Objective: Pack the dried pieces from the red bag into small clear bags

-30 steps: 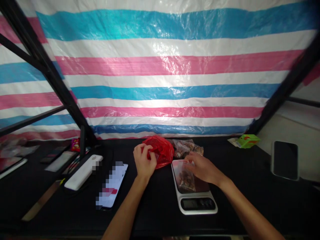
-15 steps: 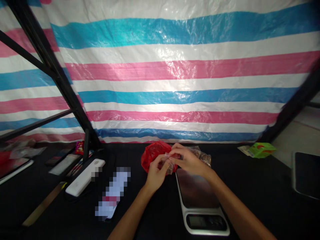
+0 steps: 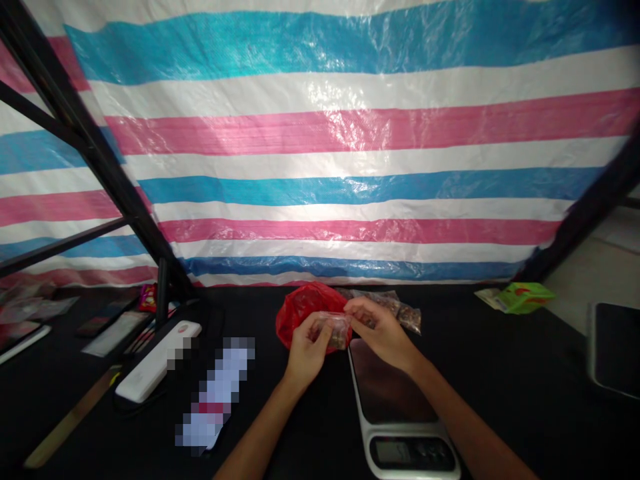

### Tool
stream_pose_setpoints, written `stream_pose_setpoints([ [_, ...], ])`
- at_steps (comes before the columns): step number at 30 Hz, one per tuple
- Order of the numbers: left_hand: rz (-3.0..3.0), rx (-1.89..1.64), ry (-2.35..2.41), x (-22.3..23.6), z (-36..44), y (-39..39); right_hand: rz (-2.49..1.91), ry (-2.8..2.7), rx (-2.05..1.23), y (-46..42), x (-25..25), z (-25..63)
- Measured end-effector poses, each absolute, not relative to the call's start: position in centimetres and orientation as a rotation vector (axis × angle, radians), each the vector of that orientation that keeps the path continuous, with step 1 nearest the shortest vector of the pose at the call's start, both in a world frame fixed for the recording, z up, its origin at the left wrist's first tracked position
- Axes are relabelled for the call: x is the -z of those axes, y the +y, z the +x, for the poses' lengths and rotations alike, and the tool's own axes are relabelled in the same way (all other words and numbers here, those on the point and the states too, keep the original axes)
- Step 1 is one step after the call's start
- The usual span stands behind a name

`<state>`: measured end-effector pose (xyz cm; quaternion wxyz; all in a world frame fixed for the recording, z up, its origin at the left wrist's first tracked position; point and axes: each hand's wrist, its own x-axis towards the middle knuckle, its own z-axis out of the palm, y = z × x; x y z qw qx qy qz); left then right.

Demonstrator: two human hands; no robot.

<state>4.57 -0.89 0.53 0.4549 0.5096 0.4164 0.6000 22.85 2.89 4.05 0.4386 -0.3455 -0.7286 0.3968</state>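
A small clear plastic bag (image 3: 339,335) with brownish bits in its lower part is held up between my hands. My left hand (image 3: 309,343) pinches its left side between thumb and fingers. The fingers of my right hand (image 3: 377,330) close on the bag's upper right corner. Right behind the bag stands an open red plastic bag (image 3: 300,310); its contents are hidden from me. A digital kitchen scale (image 3: 390,393) lies below my right hand, with nothing on its dark plate. Several filled small bags (image 3: 409,319) lie behind my right hand.
To the left lie a white power strip (image 3: 157,363), a blurred-out flat item (image 3: 215,397) and a long flat strip (image 3: 75,417). A green packet (image 3: 527,298) and a dark tablet-like device (image 3: 617,347) are at the right. Black metal posts (image 3: 107,180) frame a striped tarp.
My hands have moved slightly apart, and the small bag's top edge now shows stretched between them. The view has shifted slightly.
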Motion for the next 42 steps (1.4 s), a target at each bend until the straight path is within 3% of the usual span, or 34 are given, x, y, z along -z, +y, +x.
stream_pose_setpoints([
  [5, 1.2, -1.48, 1.001, -0.5, 4.6, -0.8, -0.872, -1.856, -0.839, 2.2, -3.9, 22.5],
  [26, 1.358, -1.475, 1.045, -1.1, 4.5, -1.3, -0.821, -1.867, -0.911, 1.6, -4.6, 22.1],
  [42, 1.568, -1.508, 1.052, -1.5, 4.2, -1.7, -0.825, -1.938, -0.734, 1.5, -4.4, 22.2],
])
